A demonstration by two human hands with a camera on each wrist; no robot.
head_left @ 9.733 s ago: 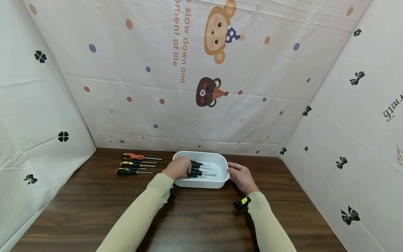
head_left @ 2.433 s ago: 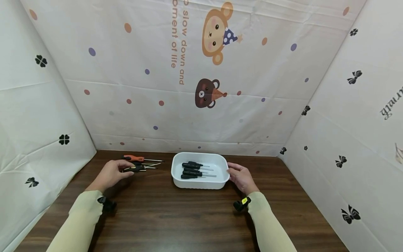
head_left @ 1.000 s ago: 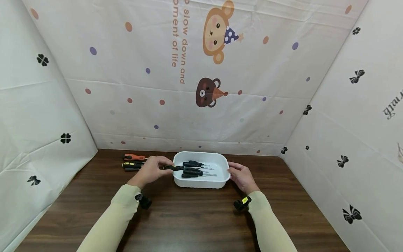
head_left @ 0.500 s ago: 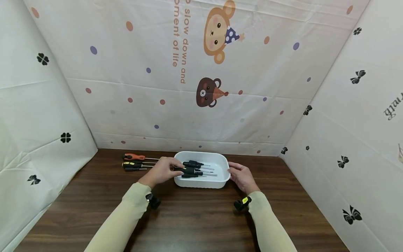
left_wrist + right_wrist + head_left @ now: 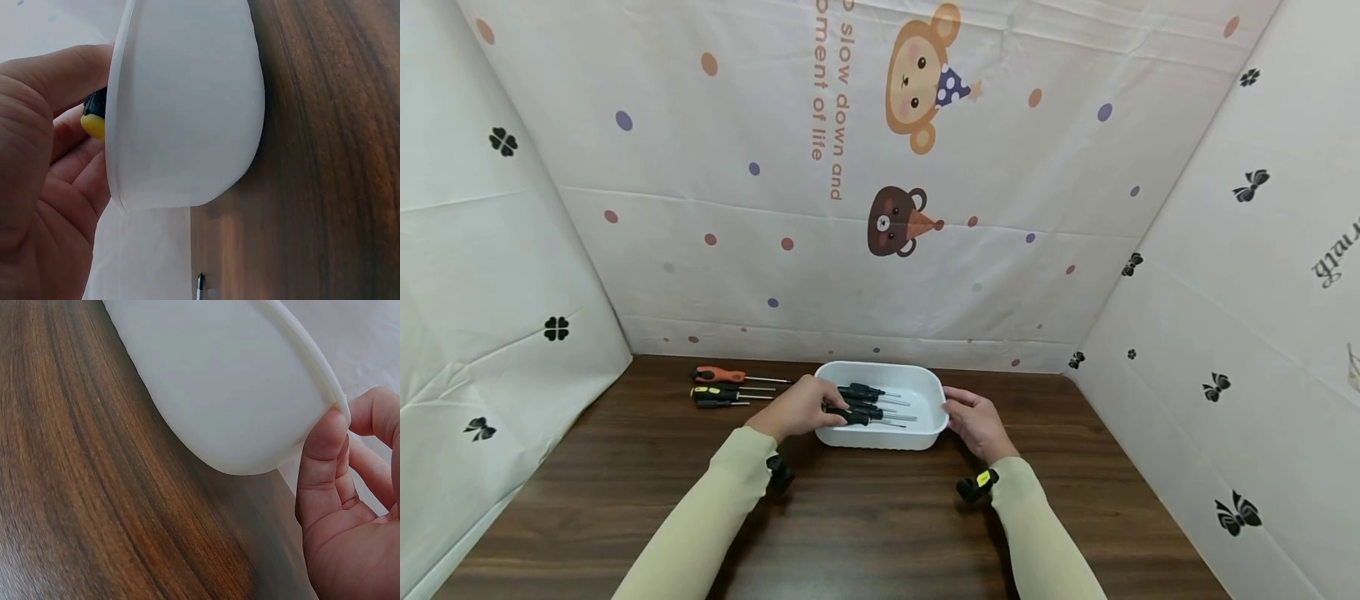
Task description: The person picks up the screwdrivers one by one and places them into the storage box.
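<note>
At the left end of the white plastic tray (image 5: 880,438), my left hand (image 5: 801,408) pinches a screwdriver (image 5: 853,417) by its black handle, shaft pointing right over the tray floor. In the left wrist view the yellow end of that screwdriver (image 5: 94,127) shows between the fingers, and the tray wall (image 5: 187,106) hides the rest. Several dark-handled screwdrivers (image 5: 865,390) lie inside the tray, partly covered by the hand. My right hand (image 5: 976,423) grips the tray's right rim, thumb outside and fingers over the edge, as the right wrist view of the rim (image 5: 315,359) shows.
Left of the tray, several screwdrivers lie in a row on the brown wooden table (image 5: 880,533): an orange-handled one (image 5: 718,375), a black-and-yellow one (image 5: 715,392) and a small dark one (image 5: 718,404). Printed cloth walls (image 5: 775,267) stand behind and at both sides.
My left hand took a black-and-yellow screwdriver from the row on the left, carried it right and lowered it into the tray's front left part. My right hand has stayed on the rim.
</note>
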